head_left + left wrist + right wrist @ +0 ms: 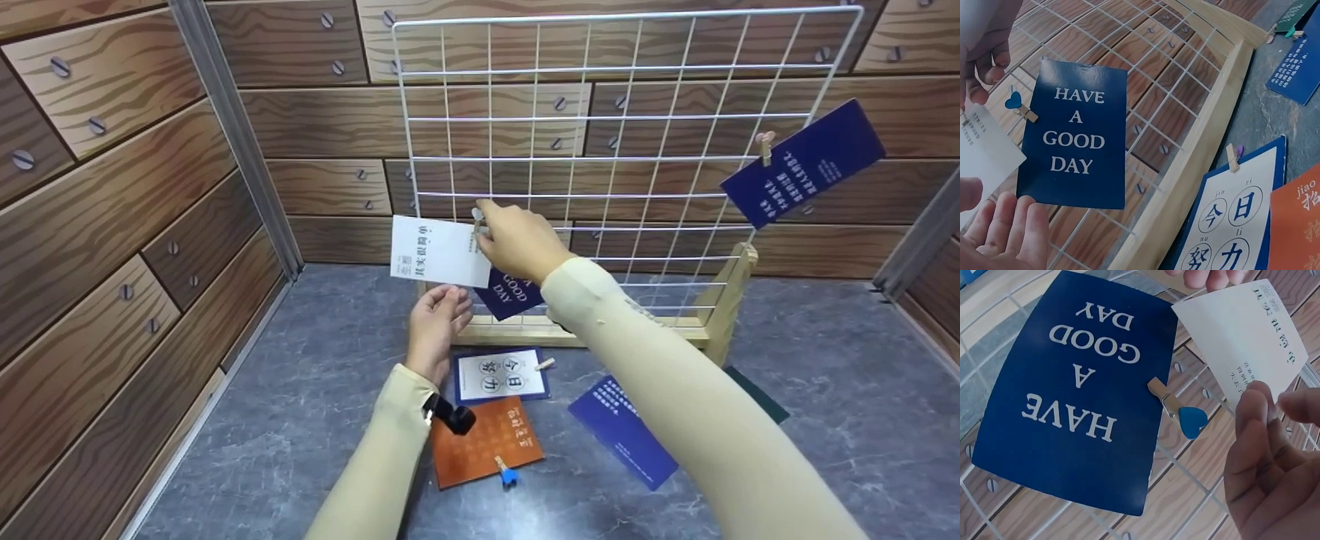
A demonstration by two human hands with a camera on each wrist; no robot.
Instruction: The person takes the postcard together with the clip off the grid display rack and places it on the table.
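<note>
My right hand [525,240] pinches a small wooden clothespin [478,226] with a pale round top at the edge of a white card [439,251], against the wire grid [570,157]. In the right wrist view, fingers hide most of that clothespin. Just below the card's lower edge is my left hand [439,330], fingers loosely bent, fingertips close to the edge. Beside the white card hangs a dark blue HAVE A GOOD DAY card [1072,135], held on the grid by a clothespin with a blue heart [1013,101].
At the grid's right side, another blue card [810,165] hangs tilted from a clothespin. On the grey tabletop lie a blue-bordered white card [501,375], an orange card [487,442] with a blue-topped clothespin [506,474], a blue card [630,442] and a green card [761,397].
</note>
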